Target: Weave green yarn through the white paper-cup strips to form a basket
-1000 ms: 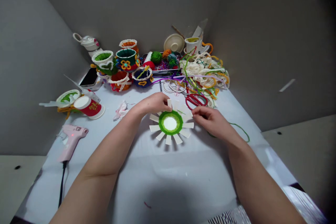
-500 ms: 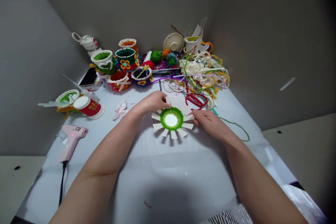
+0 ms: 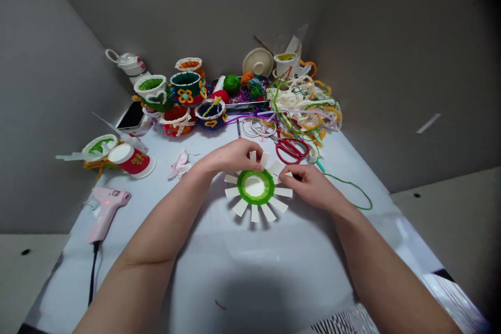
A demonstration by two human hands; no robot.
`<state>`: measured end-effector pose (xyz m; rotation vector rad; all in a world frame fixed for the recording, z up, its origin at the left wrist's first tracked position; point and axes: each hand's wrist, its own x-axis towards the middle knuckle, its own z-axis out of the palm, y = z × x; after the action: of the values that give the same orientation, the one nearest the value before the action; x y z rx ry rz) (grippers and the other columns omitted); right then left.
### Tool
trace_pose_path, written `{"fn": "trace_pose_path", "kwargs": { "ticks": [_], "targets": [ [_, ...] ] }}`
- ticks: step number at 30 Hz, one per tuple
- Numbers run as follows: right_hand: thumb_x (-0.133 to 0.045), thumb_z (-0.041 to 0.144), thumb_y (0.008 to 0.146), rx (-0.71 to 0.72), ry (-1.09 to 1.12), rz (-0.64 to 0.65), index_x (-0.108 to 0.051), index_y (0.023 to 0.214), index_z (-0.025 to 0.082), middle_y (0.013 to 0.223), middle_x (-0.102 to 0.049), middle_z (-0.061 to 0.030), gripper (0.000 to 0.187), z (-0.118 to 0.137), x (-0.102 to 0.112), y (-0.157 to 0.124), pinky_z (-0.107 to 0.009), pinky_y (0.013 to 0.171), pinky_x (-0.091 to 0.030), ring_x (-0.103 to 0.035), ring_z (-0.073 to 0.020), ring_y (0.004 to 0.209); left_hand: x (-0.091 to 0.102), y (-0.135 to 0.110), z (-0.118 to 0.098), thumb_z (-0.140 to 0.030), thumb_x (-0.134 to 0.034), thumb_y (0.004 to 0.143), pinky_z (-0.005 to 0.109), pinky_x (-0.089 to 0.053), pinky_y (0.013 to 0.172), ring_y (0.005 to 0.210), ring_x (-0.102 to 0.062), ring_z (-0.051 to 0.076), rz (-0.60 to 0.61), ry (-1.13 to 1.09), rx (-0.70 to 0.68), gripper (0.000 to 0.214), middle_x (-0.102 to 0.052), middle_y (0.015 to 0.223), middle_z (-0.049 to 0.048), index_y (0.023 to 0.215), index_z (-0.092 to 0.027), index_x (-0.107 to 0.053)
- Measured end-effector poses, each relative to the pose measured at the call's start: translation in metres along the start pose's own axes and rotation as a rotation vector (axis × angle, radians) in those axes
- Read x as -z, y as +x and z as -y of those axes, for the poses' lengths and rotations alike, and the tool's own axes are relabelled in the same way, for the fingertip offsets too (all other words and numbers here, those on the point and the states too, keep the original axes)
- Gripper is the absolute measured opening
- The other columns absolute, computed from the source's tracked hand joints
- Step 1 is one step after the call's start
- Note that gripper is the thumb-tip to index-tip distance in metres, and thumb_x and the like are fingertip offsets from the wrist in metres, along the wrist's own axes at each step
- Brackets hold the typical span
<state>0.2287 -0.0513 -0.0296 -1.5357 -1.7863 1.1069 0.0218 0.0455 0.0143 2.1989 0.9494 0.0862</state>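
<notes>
A paper cup cut into white strips is splayed out like a flower, with light and dark green yarn woven in a ring around its round base. My left hand grips it at the far side, thumb on the green ring and fingers behind the strips. On its right edge, my right hand is closed in a pinch beside a strip. A thin dark strand shows at those fingertips, and a green yarn tail runs out behind that hand onto the table.
Red-handled scissors lie just beyond my hands, before a heap of lace and cords. Several yarn-covered cups stand at the back left. A pink glue gun and a red-and-white paper cup lie on the left.
The splayed cup has come slightly nearer to me and turned or tilted a little. My left hand has moved with it, and my right hand's fingertips have shifted slightly left along its edge.
</notes>
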Motion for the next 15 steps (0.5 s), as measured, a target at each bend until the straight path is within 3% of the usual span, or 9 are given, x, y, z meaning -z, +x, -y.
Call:
{"fn": "trace_pose_path", "kwargs": {
  "ticks": [3,8,15],
  "targets": [
    [-0.05,0.033,0.083,0.015,0.018,0.008,-0.061,0.071,0.015,0.06,-0.05,0.0025,0.024,-0.001,-0.002,0.0,-0.022,0.051,-0.029,-0.04,-0.0096,0.055,-0.006,0.002,-0.003,-0.034,-0.064,0.069,0.023,-0.035,0.059,0.063,-0.051,0.012,-0.031,0.105,0.047,0.021,-0.062,0.067,-0.0001,0.079,-0.016,-0.07],
    [-0.053,0.046,0.083,0.045,0.084,0.021,-0.062,0.07,0.015,0.061,-0.05,0.0016,0.034,-0.004,0.004,0.0,-0.023,0.052,-0.03,-0.041,-0.0101,0.056,-0.007,0.002,-0.005,-0.032,-0.065,0.069,0.023,-0.033,0.057,0.059,-0.049,0.011,-0.068,0.106,0.061,0.018,-0.061,0.061,-0.001,0.072,-0.016,-0.07],
    [-0.06,0.049,0.079,-0.004,0.206,-0.204,-0.066,0.074,0.018,0.066,-0.058,-0.0015,0.032,-0.005,0.018,-0.004,-0.025,0.053,-0.035,-0.047,-0.0123,0.059,-0.006,0.002,0.0,-0.035,-0.064,0.068,0.023,-0.033,0.056,0.057,-0.049,0.011,-0.076,0.105,0.106,0.02,-0.06,0.06,-0.0011,0.071,-0.016,-0.069]
  ]
}}
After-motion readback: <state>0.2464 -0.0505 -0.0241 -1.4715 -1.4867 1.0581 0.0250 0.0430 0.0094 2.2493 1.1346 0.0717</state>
